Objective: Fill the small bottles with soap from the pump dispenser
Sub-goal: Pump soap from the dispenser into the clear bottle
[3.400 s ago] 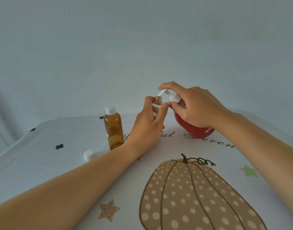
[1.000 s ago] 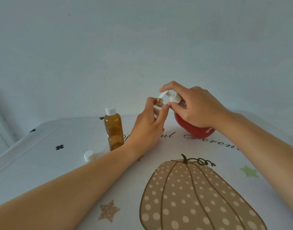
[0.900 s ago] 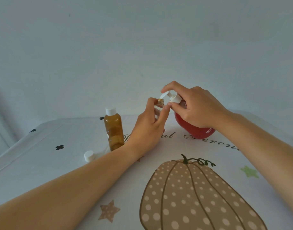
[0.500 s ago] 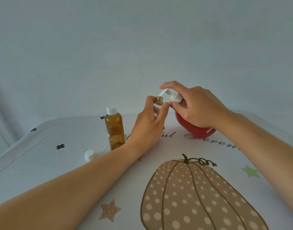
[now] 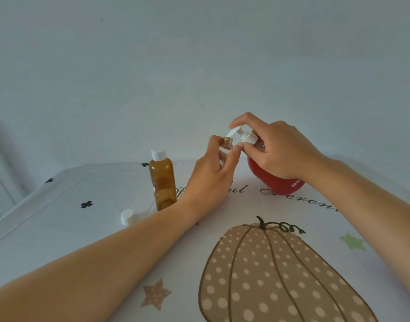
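Observation:
My left hand grips a small open-necked bottle and holds its mouth right under the white pump spout. The round red soap dispenser stands on the table behind it. My right hand wraps the dispenser's neck, with the forefinger lying across the top of the pump head. A second small amber bottle with a white cap stands upright to the left. A loose white cap lies on the table near it.
The table wears a white cloth printed with a large dotted pumpkin, stars and script lettering. A plain pale wall rises just behind the table's far edge. A white frame edge shows at the far left.
The pump head sits slightly higher than a second ago. Both hands and the held bottle stay in the same spot at the spout; the capped bottle and loose cap have not moved.

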